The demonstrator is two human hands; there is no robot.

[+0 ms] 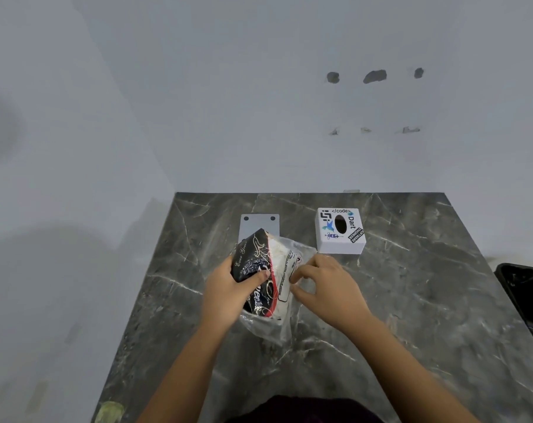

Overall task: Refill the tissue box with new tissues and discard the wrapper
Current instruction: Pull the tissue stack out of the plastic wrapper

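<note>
A pack of tissues (260, 267) in a black, red and clear plastic wrapper is held above the dark marble table (411, 300). My left hand (228, 291) grips the pack's black side, thumb on its front. My right hand (323, 285) pinches the clear wrapper at the pack's right edge. A white cube tissue box (350, 239) with stickers and an oval top slot stands behind my right hand, apart from it. No tissue shows in the slot.
A flat grey plate (260, 222) with two holes lies on the table behind the pack. A black bin (527, 297) with a liner stands at the right edge, off the table. White walls close off the back and left.
</note>
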